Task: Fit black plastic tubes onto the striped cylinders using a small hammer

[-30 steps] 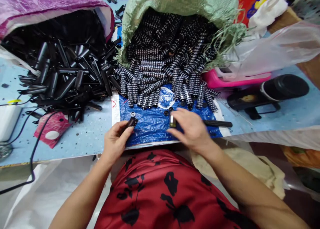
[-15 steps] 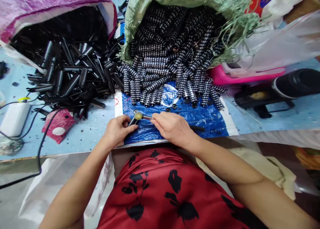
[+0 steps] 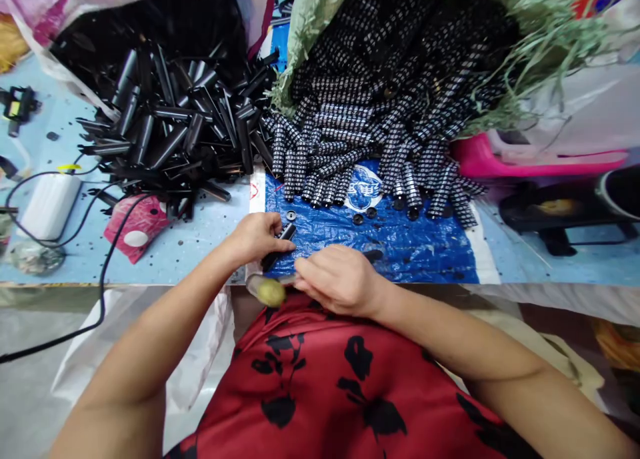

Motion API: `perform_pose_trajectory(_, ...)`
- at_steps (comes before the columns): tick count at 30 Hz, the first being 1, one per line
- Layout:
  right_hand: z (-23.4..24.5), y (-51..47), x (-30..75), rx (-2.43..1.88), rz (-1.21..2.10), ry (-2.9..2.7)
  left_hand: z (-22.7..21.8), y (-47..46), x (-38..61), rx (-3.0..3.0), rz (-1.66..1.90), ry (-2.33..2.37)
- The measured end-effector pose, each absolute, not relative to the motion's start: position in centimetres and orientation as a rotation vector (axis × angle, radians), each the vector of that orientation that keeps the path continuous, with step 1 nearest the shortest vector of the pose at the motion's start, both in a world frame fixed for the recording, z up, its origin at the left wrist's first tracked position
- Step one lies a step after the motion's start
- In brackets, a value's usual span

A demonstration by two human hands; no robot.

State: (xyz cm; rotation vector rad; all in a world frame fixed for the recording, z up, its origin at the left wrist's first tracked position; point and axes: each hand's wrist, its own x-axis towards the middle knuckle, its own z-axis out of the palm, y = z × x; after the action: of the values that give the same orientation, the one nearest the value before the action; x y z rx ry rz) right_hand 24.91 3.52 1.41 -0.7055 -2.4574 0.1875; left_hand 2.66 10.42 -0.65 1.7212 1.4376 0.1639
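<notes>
A black tube (image 3: 287, 233) is gripped by the left hand (image 3: 259, 237), thumb on the near side and fingers on the far side. It is held aslant at the left part of the blue sheet (image 3: 425, 252), its far end showing beyond the fingertips and its near end below the thumb. A hammer (image 3: 271, 292) is grasped by the right hand (image 3: 340, 280), which is closed in a fist to the right of the tube; the head, seemingly yellowish, is blurred, and is seen below the tube, apart from it, beyond the front edge of the bench (image 3: 200, 245). A small disc (image 3: 291, 215) is found just past the tube's far end. Behind the hands, patterned rollers (image 3: 345, 122) are spilled from a green sack (image 3: 313, 29), and black pieces (image 3: 165, 132) are heaped to their left.
</notes>
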Motion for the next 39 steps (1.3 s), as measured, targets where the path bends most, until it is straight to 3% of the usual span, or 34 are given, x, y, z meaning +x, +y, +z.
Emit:
perform_pose_trajectory(5,0.7,3.4,25.4,-0.717,0.152,-2.537,0.7,9.5,3.1,1.89,0.106,1.564)
perform_pose_trajectory(13,-2.5,4.5,35.6,-1.137,-0.125,-2.449,5.9,5.3,-9.5,1.75,-0.201,1.347)
perform_pose_trajectory(16,-3.2,5.1,35.8,-1.177,-0.129,-2.479,4.3,6.8,-8.8,2.097,0.035,1.78)
perform_pose_trajectory(19,-2.5,6.2,34.6,-1.144,-0.036,-2.44,1.9,9.8,-6.5,2.324,-0.004,2.123)
perform_pose_trajectory(23,-1.0,8.8,33.4,-1.256,-0.06,-2.476,0.5,12.4,-5.9,2.458,-0.015,2.129)
perform_pose_trajectory(31,0.6,13.9,29.5,-1.966,0.231,-2.231,-0.1,6.3,-5.2,2.201,0.615,2.267)
perform_pose_trajectory(39,0.9,14.3,31.0,-2.029,0.337,-2.228,-0.7,6.8,-4.8,2.029,0.178,2.27)
